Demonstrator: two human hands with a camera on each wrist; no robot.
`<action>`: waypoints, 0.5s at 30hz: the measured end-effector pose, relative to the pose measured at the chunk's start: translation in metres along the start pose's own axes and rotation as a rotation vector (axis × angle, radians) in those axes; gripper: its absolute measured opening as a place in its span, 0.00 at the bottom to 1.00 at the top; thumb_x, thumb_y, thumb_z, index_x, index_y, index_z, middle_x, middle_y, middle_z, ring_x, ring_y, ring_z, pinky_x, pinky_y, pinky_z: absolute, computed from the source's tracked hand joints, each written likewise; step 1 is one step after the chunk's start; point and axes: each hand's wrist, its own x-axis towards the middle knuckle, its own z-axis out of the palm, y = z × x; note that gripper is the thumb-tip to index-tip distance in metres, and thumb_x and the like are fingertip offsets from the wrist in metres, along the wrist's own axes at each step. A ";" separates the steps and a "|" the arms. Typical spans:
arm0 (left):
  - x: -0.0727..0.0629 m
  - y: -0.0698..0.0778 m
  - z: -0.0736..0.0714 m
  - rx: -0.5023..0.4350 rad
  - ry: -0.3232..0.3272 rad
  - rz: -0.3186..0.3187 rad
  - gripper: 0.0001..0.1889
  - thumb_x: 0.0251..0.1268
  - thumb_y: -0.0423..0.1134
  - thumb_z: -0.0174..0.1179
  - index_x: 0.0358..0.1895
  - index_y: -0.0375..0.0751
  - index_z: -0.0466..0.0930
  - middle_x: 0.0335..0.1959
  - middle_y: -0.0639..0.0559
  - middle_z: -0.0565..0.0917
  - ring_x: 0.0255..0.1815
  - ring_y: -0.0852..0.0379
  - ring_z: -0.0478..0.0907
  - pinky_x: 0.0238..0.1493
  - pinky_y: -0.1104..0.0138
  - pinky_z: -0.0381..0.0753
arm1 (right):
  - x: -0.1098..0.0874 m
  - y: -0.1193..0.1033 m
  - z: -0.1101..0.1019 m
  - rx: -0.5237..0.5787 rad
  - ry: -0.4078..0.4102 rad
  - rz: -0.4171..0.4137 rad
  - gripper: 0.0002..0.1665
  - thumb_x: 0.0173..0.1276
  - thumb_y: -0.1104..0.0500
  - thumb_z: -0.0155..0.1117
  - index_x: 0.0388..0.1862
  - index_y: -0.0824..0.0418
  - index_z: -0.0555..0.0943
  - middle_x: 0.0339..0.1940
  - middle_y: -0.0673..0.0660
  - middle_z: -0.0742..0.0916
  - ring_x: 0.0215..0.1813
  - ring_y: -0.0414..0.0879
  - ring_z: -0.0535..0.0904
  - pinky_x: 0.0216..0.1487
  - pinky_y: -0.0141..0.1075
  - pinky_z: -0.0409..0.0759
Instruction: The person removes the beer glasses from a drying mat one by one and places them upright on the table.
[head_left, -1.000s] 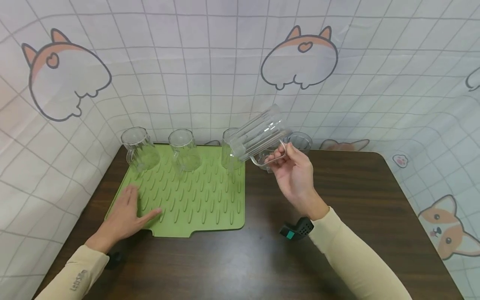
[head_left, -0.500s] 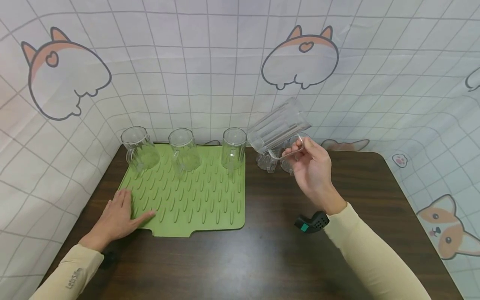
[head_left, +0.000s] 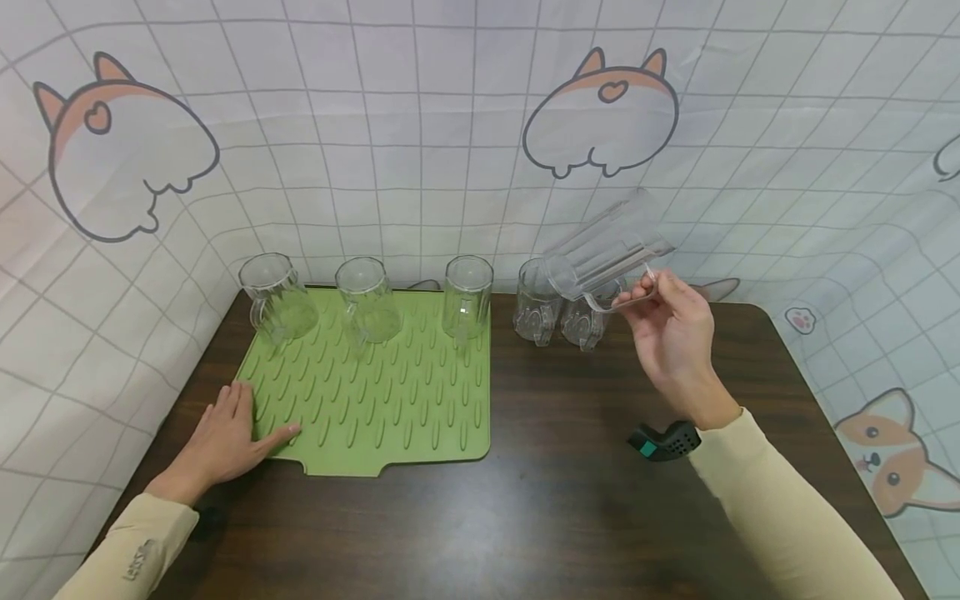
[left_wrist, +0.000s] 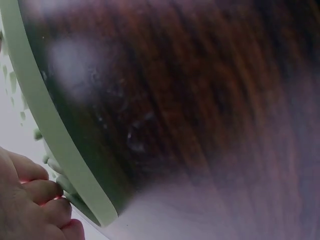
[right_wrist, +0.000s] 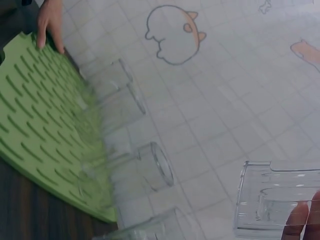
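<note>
My right hand (head_left: 675, 342) grips the handle of a clear glass mug (head_left: 607, 250), held tilted in the air above the right half of the table. Part of that mug (right_wrist: 265, 200) shows at the lower right of the right wrist view. With fingers extended, my left hand (head_left: 221, 437) rests at the left edge of a green ridged drying mat (head_left: 375, 400). The left wrist view has the mat's rim (left_wrist: 50, 120) beside the fingers. Along the back of the mat stand a left mug (head_left: 277, 296), a middle mug (head_left: 369, 300) and a right mug (head_left: 468, 296).
Just right of the mat, two more glass mugs (head_left: 537, 300) stand close together on the dark wooden table (head_left: 480, 533), partly behind the held mug. A white grid-patterned cloth (head_left: 390, 125) with cartoon dogs hangs behind and at both sides.
My right hand has moved right with the tilted mug, uncovering the mat's right mug and then the mugs beside the mat. My left hand has slid slightly left and down, toward the mat's edge.
</note>
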 end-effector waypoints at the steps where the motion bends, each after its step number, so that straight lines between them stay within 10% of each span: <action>1: 0.000 0.000 0.000 0.002 0.000 0.000 0.65 0.70 0.71 0.55 0.78 0.14 0.34 0.78 0.11 0.39 0.79 0.14 0.39 0.75 0.24 0.44 | 0.000 -0.002 -0.002 0.004 0.000 -0.009 0.18 0.82 0.54 0.53 0.33 0.63 0.78 0.30 0.53 0.81 0.35 0.45 0.78 0.46 0.36 0.84; 15: 0.001 -0.003 0.000 -0.033 -0.022 -0.009 0.64 0.72 0.71 0.53 0.78 0.13 0.32 0.78 0.11 0.36 0.80 0.15 0.35 0.75 0.25 0.44 | 0.005 -0.018 -0.036 -0.069 0.093 -0.187 0.17 0.80 0.59 0.57 0.32 0.69 0.78 0.31 0.57 0.82 0.33 0.47 0.83 0.43 0.35 0.87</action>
